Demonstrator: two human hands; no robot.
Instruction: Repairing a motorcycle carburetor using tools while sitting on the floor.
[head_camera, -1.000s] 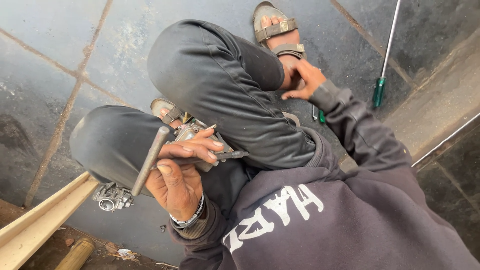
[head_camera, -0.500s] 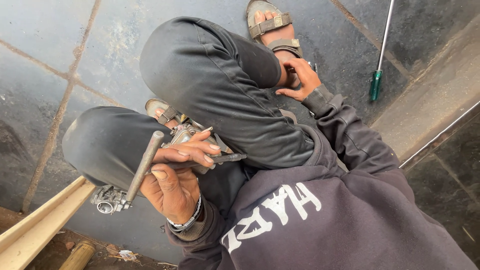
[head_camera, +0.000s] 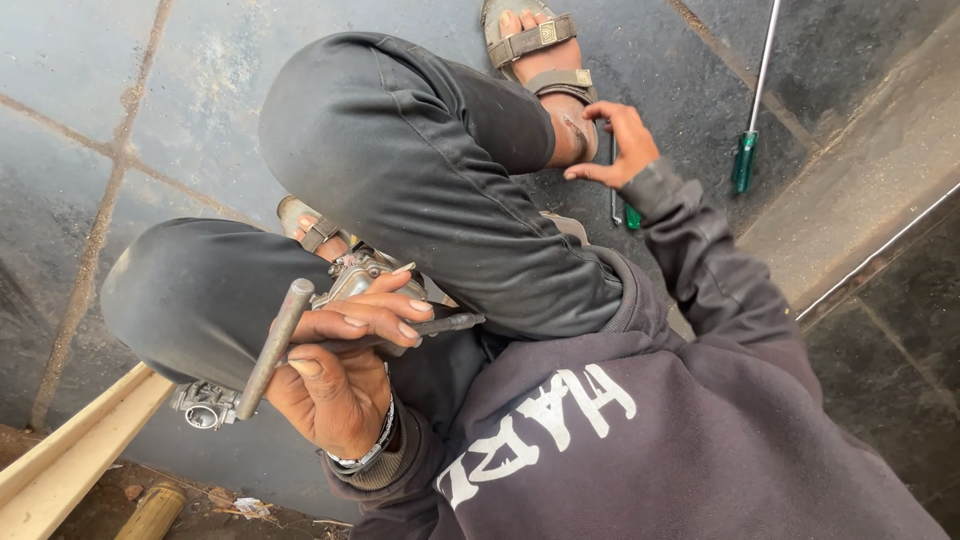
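Closed around a grey metal T-handle wrench (head_camera: 275, 345), the grip of the left hand (head_camera: 335, 375) is seen low in the view, with the thumb pressed against the bar and the fingers (head_camera: 385, 310) laid over the tool's long shaft. The shaft is held roughly level and its dark tip projects past the fingers toward the lap. A beaded bracelet (head_camera: 365, 455) is worn on this wrist. A metal carburetor (head_camera: 355, 278) is held just behind the fingers, pressed between the hand and the knees; how it is gripped cannot be told. A second small metal carburetor part (head_camera: 205, 405) is seen below the left knee, near the lower end of the wrench's cross bar; whether it lies on the floor cannot be told.

The right hand (head_camera: 615, 140) is reached down beside the sandalled foot (head_camera: 545, 60), its fingers half curled and spread; nothing is clearly clasped in it, so its grip is judged open. Just below it a small green-handled screwdriver (head_camera: 625, 205) is lying on the dark tiled floor (head_camera: 90, 60), near the fingertips but not seen to be touched. A longer green-handled screwdriver (head_camera: 750, 130) is lying well apart to the right, beside a raised concrete kerb (head_camera: 870, 170). A pale wooden plank (head_camera: 70, 465) is seen at the lower left corner. Dark trousers and a dark printed sweatshirt are worn.
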